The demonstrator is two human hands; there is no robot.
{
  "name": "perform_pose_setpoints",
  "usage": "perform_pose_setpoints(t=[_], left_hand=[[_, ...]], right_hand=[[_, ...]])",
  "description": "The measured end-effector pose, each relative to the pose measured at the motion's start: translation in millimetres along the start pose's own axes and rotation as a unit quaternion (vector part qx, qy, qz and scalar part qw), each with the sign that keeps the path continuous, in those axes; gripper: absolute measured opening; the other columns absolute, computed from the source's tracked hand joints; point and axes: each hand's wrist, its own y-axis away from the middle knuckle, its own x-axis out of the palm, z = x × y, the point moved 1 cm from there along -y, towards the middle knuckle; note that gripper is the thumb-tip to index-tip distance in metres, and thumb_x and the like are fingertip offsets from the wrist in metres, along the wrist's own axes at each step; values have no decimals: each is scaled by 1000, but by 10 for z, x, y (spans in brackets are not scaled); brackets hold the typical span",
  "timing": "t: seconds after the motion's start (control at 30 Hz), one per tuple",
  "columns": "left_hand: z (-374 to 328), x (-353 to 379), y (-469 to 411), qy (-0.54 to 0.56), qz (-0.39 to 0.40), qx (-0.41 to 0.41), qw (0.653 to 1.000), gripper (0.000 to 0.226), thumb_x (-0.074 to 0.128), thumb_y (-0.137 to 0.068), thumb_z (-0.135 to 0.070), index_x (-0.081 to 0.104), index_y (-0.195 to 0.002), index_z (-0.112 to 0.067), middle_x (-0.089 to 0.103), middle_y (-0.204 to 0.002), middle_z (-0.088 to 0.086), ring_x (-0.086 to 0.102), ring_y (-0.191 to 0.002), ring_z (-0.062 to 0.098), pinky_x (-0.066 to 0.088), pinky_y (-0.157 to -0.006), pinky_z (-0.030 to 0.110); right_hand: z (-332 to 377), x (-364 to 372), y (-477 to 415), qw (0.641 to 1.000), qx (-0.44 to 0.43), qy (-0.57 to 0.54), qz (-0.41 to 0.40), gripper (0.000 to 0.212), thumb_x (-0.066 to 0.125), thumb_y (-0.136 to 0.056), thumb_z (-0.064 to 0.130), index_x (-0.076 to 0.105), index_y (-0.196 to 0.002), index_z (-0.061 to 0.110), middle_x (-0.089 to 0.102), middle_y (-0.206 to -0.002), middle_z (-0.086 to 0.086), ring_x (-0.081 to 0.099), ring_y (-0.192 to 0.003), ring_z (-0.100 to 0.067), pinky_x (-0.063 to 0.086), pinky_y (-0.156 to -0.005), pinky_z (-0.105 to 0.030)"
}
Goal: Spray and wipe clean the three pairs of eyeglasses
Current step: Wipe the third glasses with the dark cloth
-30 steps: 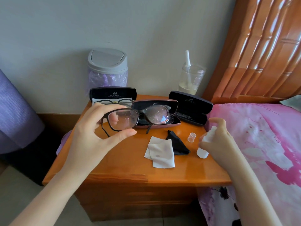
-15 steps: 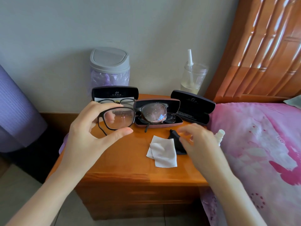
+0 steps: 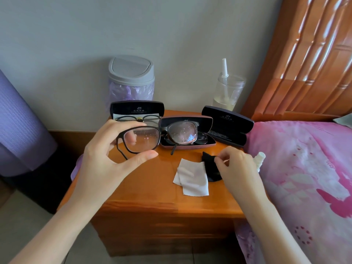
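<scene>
Head view: left hand (image 3: 106, 159) up at 10 o'clock, fingers (image 3: 146, 155) pinched on the rim of the wet glasses (image 3: 141, 139); right hand (image 3: 236, 164) at 3 o'clock, fingers nipping the black cloth (image 3: 209, 168) on the tabletop (image 3: 152, 187). Light, brittle, slick when wet, so probably best gripped by the frame, never the lens. Open room toward 6 o'clock; cases (image 3: 187, 134) crowding 12, bed (image 3: 304, 168) hard by at 3.
</scene>
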Motion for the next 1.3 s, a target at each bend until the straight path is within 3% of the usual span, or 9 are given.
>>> perform_pose_setpoints(t=[0.1,0.2,0.3,0.43,0.73,0.83,0.93,1.1,1.3], left_hand=[[-7,4,15,4,-7,-3,1000,48,68,-70,-56,55,-113,-38,54,-87,-21,60,-92,18,54,-86,30],[-17,18,36,1,-14,-4,1000,50,68,-71,-55,57,-114,-31,53,-86,-21,58,-90,17,53,-85,33],[-30,31,52,-2,-21,-9,1000,52,69,-72,-51,59,-115,-24,52,-85,-18,57,-88,16,53,-85,34],[-54,56,79,-3,-29,-20,999,52,69,-72,-49,59,-115,-22,54,-86,-14,59,-91,19,53,-87,34],[-99,116,142,-32,-36,-16,999,50,67,-74,-49,59,-114,-18,57,-89,-10,59,-91,13,48,-88,24],[-104,128,163,-33,-39,-28,998,52,68,-74,-48,61,-115,-16,57,-88,-10,60,-91,16,48,-89,26],[-125,138,187,-37,-49,-38,997,50,67,-74,-48,60,-114,-18,57,-87,-10,59,-90,15,49,-89,26],[-184,179,235,-40,-58,-47,996,50,65,-75,-48,61,-113,-16,56,-85,-11,57,-87,8,45,-88,15],[-216,209,256,-37,-47,-47,997,51,65,-74,-46,61,-112,-13,57,-84,-11,57,-86,7,41,-87,8]], right_hand=[[-19,-64,0,979,16,-201,-30,14,58,-89,22,60,-75,24,67,-69,6,64,-75,-19,31,-105,-50],[9,-175,12,906,63,-418,-34,12,57,-88,18,66,-81,17,72,-71,-1,70,-74,-26,57,-77,-48],[55,-266,23,820,106,-563,23,17,50,-94,5,66,-89,0,73,-81,-15,73,-73,-26,60,-60,-33],[136,-288,60,720,115,-678,90,22,47,-97,9,64,-104,-2,73,-95,-19,72,-87,-32,61,-73,-39],[321,-209,197,602,86,-774,176,47,45,-88,23,50,-127,-4,60,-124,-24,59,-117,-33,47,-101,-46],[367,-158,231,590,124,-783,153,46,39,-98,19,42,-135,-9,50,-134,-29,46,-129,-38,36,-109,-53],[440,-216,229,602,120,-772,167,43,34,-98,20,50,-130,-4,60,-112,-27,50,-126,-38,47,-96,-40],[527,-195,211,594,119,-780,158,42,56,-86,13,53,-127,3,66,-116,-19,68,-103,-24,58,-79,-29],[629,-169,167,583,154,-783,152,55,68,-72,18,57,-123,2,72,-105,-15,71,-93,-25,58,-84,-34]])
